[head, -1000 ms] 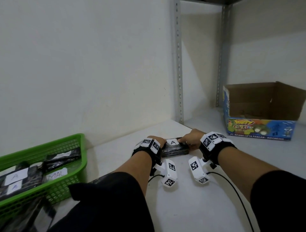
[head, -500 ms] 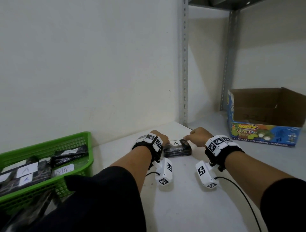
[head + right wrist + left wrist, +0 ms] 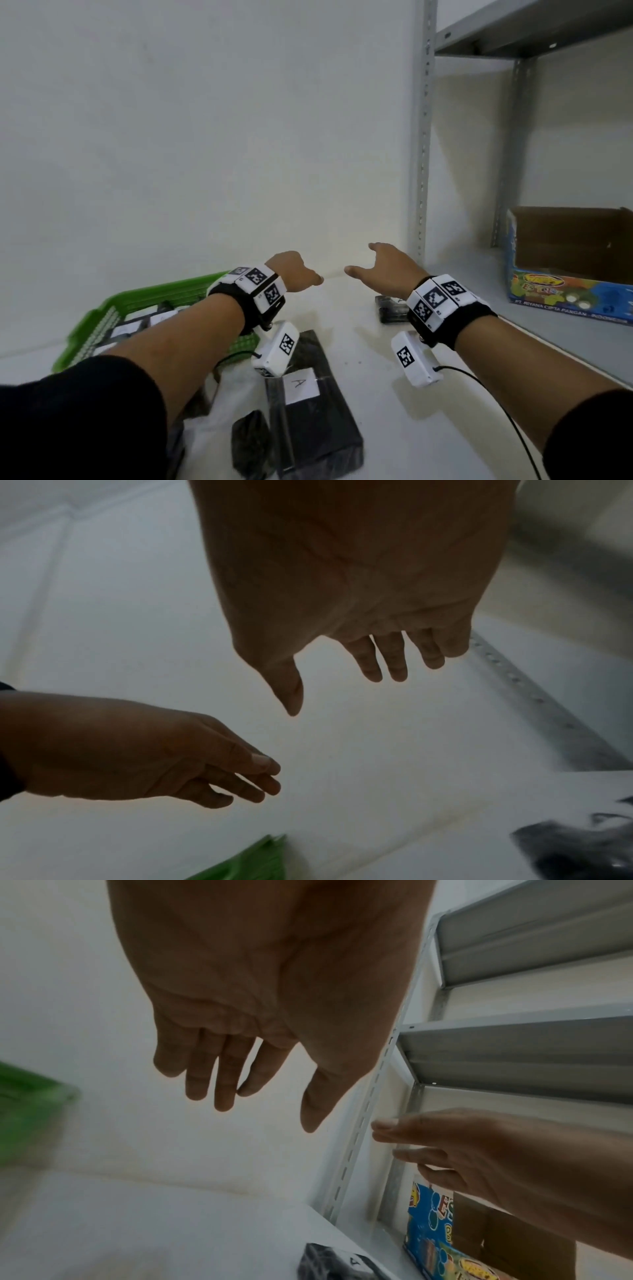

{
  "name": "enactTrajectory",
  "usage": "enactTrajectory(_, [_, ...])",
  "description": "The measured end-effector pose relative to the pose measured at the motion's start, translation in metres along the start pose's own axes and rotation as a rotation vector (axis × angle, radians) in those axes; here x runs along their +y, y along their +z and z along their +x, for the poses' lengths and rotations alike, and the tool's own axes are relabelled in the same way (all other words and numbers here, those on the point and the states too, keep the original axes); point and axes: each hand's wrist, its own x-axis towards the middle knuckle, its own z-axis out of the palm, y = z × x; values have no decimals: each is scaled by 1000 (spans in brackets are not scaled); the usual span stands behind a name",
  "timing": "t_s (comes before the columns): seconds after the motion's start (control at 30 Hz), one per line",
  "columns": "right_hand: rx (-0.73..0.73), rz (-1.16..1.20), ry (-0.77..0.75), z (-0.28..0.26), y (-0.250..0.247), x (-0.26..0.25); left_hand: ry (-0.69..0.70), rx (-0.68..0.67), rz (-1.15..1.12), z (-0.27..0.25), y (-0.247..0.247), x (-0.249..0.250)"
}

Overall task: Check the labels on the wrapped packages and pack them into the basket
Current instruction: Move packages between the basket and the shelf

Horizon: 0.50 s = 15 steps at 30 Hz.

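Both hands hover open and empty above the white table. My left hand [image 3: 301, 274] [image 3: 267, 1102] has straight fingers. My right hand [image 3: 373, 267] [image 3: 342, 685] is spread with the thumb out. A small black wrapped package [image 3: 390, 308] [image 3: 329, 1264] lies on the table below the right wrist, which partly hides it. Closer to me lies a long black package [image 3: 315, 411] with a white label reading A [image 3: 299, 385]. The green basket [image 3: 102, 318] at the left holds several black packages with white labels; my left forearm covers part of it.
A small dark wrapped lump [image 3: 251, 442] lies beside the long package. A grey metal shelf [image 3: 548, 329] stands at the right with an open cardboard box [image 3: 565, 260] on it. Its upright post [image 3: 423, 137] rises just behind the right hand.
Both hands have let go of the small package labelled A and risen above the table with fingers spread. The head view has shifted, bringing the nearer packages into view.
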Motion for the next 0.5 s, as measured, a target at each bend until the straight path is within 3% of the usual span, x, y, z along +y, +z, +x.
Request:
enactTrajectory(0.23, [-99,-21,-235,-45,36,-91,31,-16,220,-87,-30,-92])
enactTrajectory(0.5, [-217,-88,-455,-94,108,-181,-33,7,272,-152,-44,-198])
